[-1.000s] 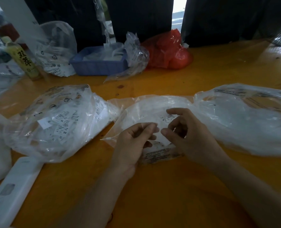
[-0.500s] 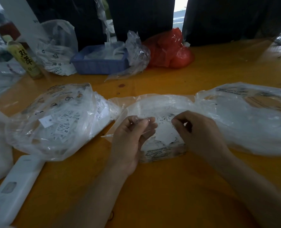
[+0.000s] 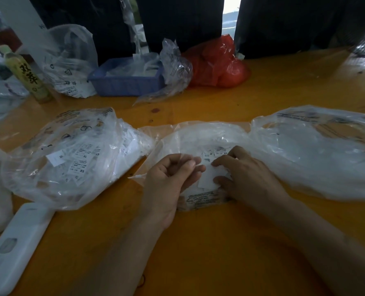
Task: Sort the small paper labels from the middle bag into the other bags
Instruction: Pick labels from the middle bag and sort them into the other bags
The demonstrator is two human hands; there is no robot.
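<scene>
Both hands are working over the middle bag [image 3: 200,137] on the desk [image 3: 220,242]. The right hand [image 3: 241,174] is pinching a label [image 3: 209,178] between thumb and fingers, palm down. The left hand [image 3: 168,178] is curling just beside it, fingers loosely holding plastic. The left bag [image 3: 70,157] is lying off leftwards

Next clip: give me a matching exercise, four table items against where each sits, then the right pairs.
Things:
1. blue basket
2. red bag
3. green bottle
4. middle bag

Places:
A. far left edge of the table
B. under both hands
C. back of the table, right of the basket
D. back of the table, left of the red bag

Pairs: 1-D, 2-C, 3-A, 4-B
</scene>
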